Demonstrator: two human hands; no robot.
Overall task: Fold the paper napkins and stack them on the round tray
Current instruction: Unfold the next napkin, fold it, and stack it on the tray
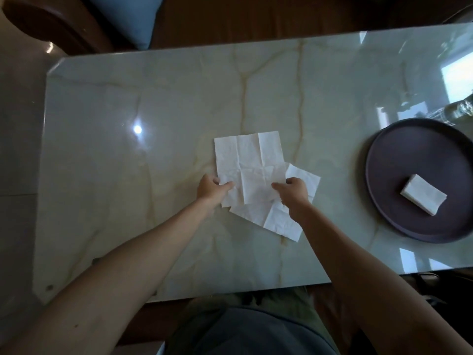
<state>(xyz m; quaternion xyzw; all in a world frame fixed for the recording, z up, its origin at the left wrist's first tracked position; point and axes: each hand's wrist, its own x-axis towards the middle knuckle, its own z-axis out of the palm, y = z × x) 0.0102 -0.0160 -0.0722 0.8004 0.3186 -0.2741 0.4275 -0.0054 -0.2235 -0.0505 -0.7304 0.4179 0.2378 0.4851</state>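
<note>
Both hands pinch the top napkin's near edge

Left hand and right hand grip the open napkin; it stretches away toward 12 o'clock, tray at 3.

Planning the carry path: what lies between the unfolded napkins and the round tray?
Bare marble tabletop only, in the head view, between white paper napkins and dark round tray.
</note>
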